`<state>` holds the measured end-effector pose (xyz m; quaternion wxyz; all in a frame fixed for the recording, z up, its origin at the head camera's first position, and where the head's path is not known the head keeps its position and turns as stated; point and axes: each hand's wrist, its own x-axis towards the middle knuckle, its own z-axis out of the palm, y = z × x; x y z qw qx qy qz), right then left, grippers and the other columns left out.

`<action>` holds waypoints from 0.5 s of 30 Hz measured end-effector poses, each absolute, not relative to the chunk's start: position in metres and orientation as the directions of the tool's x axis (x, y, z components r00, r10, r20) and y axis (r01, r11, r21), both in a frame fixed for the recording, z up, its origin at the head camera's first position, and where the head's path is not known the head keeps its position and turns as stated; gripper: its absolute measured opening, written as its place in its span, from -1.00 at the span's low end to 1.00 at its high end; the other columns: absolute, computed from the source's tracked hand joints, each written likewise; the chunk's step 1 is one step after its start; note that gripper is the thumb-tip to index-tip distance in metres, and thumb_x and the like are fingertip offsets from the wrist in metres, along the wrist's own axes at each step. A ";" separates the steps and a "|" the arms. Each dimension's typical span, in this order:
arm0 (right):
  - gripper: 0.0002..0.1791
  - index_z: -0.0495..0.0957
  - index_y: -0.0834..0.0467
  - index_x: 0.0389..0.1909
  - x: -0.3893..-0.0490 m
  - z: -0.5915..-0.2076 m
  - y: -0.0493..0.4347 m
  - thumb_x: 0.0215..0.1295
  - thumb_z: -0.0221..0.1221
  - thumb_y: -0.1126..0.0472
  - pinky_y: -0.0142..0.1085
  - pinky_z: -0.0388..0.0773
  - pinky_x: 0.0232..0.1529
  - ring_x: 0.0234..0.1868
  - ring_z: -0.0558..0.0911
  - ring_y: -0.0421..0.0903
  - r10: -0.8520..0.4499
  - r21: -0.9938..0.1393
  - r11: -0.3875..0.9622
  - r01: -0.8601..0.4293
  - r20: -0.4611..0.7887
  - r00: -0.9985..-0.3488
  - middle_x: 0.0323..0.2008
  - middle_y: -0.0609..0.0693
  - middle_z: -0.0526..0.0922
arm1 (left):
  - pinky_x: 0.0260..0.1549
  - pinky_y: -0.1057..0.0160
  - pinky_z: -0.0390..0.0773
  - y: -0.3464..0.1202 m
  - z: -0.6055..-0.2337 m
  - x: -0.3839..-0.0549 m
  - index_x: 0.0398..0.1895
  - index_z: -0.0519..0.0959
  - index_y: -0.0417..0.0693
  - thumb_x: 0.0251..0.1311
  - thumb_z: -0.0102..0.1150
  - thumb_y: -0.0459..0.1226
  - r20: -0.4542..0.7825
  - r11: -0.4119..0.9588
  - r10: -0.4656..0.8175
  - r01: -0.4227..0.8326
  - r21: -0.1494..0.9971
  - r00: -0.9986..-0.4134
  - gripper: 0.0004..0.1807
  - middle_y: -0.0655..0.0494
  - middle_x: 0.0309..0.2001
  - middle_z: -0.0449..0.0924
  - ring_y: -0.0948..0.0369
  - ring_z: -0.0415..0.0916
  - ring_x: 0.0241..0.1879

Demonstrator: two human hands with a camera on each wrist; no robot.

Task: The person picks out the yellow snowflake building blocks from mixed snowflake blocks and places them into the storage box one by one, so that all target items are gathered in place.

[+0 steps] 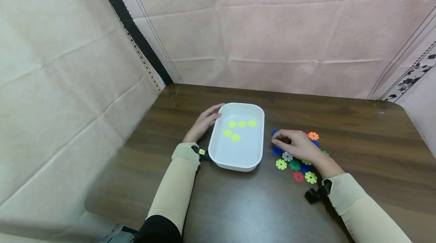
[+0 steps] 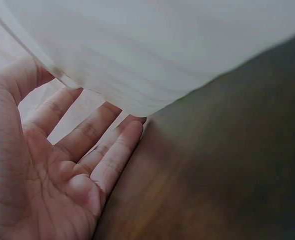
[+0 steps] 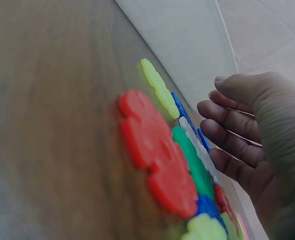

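Five yellow-green pieces (image 1: pixel 235 137) already in white tray (image 1: pixel 238 159), left hand (image 1: pixel 203 122) gripping its rim; mixed-colour pieces (image 1: pixel 295 165), some yellow-green, remain on table (image 1: pixel 245 205) beneath right hand (image 1: pixel 298 145), its thumb and fingers apart, apparently holding nothing.

no legible lettering or numbers, yellow tag (image 1: pixel 202 151) on left wrist strap (image 1: pixel 195 148) unreadable
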<state>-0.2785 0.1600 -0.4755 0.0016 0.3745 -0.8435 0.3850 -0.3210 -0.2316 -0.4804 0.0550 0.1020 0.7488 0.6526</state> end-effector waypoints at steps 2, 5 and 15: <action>-0.87 0.67 -0.01 -0.11 -0.279 -0.476 0.159 0.45 0.22 0.08 -0.30 0.61 -0.27 -0.29 0.62 -0.21 -0.633 -0.647 0.424 -0.634 0.289 -0.718 -0.25 -0.21 0.72 | 0.28 0.05 0.41 -0.233 -0.481 -0.320 0.37 0.46 0.39 0.37 0.19 0.05 0.053 0.125 0.223 0.083 0.989 -0.973 -0.50 0.26 0.34 0.44 0.20 0.47 0.26; -0.87 0.68 -0.02 -0.12 -0.279 -0.476 0.157 0.44 0.22 0.07 -0.30 0.62 -0.25 -0.27 0.62 -0.22 -0.635 -0.644 0.430 -0.633 0.282 -0.719 -0.24 -0.24 0.72 | 0.28 0.05 0.41 -0.235 -0.482 -0.318 0.37 0.46 0.39 0.37 0.19 0.06 0.050 0.123 0.219 0.079 0.989 -0.974 -0.49 0.26 0.35 0.43 0.20 0.46 0.27; -0.90 0.67 -0.04 -0.14 -0.279 -0.478 0.159 0.44 0.23 0.08 -0.31 0.60 -0.27 -0.29 0.61 -0.22 -0.638 -0.643 0.446 -0.623 0.259 -0.725 -0.28 -0.24 0.71 | 0.27 0.07 0.43 -0.232 -0.481 -0.323 0.35 0.48 0.40 0.38 0.18 0.03 0.051 0.122 0.227 0.080 0.989 -0.973 -0.52 0.25 0.32 0.45 0.18 0.49 0.23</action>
